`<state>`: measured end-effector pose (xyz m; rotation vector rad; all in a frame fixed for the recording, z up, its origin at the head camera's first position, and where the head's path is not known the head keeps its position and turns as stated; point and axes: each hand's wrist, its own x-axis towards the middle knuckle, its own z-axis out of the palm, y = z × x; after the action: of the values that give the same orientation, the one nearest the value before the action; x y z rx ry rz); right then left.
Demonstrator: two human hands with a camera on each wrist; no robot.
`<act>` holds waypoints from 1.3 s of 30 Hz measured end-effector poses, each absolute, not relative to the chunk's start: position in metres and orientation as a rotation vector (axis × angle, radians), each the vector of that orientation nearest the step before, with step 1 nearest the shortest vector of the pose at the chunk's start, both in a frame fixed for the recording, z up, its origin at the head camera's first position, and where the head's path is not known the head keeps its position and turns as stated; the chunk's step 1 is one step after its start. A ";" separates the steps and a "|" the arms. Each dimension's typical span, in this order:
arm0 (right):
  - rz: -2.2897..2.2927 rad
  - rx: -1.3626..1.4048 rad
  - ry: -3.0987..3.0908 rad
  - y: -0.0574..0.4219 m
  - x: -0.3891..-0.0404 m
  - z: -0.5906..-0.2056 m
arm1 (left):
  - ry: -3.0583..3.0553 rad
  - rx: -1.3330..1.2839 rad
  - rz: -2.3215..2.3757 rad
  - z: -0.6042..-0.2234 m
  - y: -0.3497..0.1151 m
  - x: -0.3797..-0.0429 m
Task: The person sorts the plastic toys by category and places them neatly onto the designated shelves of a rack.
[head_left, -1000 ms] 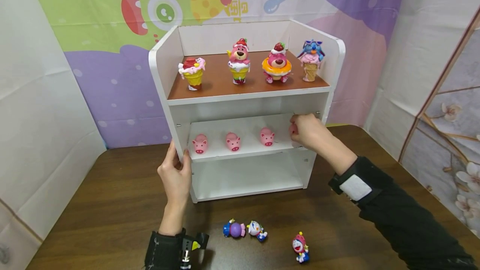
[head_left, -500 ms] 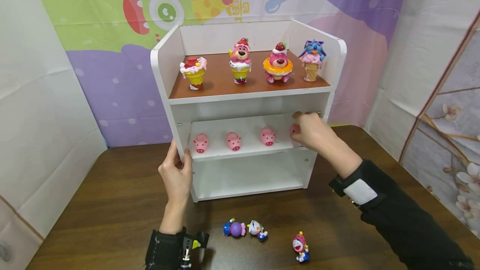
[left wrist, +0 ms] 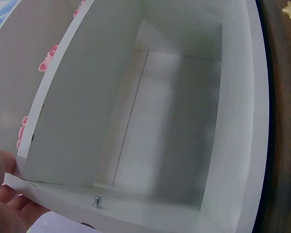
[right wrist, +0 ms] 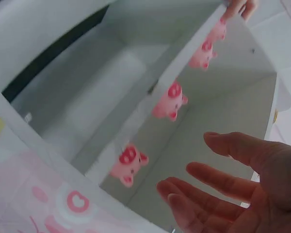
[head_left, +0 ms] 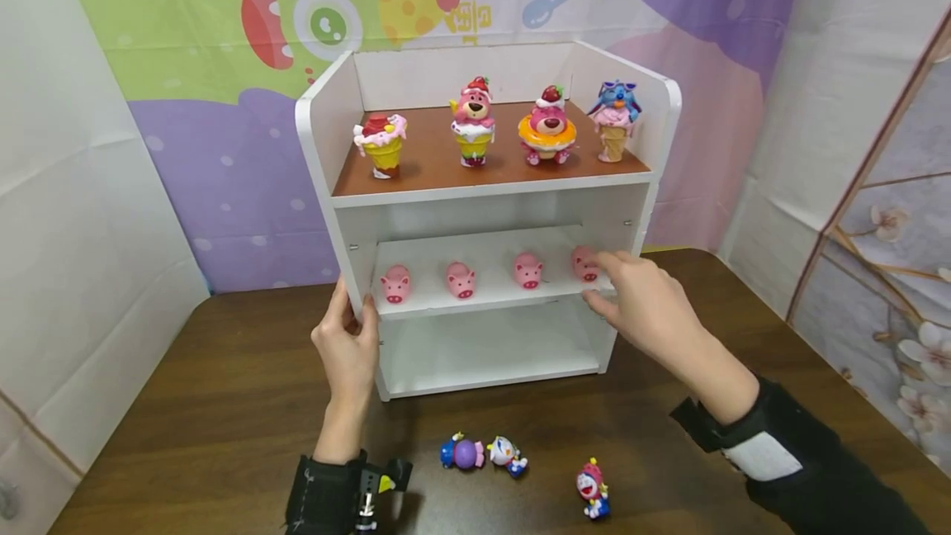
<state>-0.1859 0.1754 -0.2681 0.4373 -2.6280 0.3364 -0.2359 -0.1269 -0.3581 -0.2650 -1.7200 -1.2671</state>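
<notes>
My left hand (head_left: 347,352) grips the left side panel of a white shelf unit (head_left: 490,306), thumb in front and fingers behind, level with the middle shelf. In the left wrist view, the fingers (left wrist: 31,212) curl round the panel's edge. My right hand (head_left: 650,304) is beside the rightmost pink toy pig (head_left: 584,263) with its fingers spread. The right wrist view shows a gap between the open hand (right wrist: 223,194) and that pig (right wrist: 128,165). In a row along the middle shelf stand the other pigs, among them a left one (head_left: 396,284) and a middle one (head_left: 528,271).
On the brown top shelf stand an ice-cream cup figure (head_left: 382,145), two pink bear figures (head_left: 474,122) and a blue figure on a cone (head_left: 614,120). Three small figurines lie on the dark wooden table (head_left: 223,403) in front, the nearest one (head_left: 592,488) to the right.
My right hand has let go of the rightmost pig and drawn back to the right and down, its fingers opening. That pig now shows fully. My left hand has stayed on the panel.
</notes>
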 end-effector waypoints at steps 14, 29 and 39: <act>0.444 0.656 -2.791 0.175 -0.150 -0.335 | -1.709 -0.258 -1.273 -0.361 -0.128 -0.236; 0.542 0.834 -3.066 0.181 -0.132 -0.380 | -1.713 -0.261 -1.276 -0.357 -0.125 -0.232; 0.788 0.929 -3.163 0.184 -0.132 -0.392 | -1.721 -0.260 -1.280 -0.359 -0.126 -0.234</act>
<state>-0.1316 0.1836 -0.3922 0.9288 -3.1631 0.7884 -0.2342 -0.1264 -0.3593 -0.2598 -1.7206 -1.2796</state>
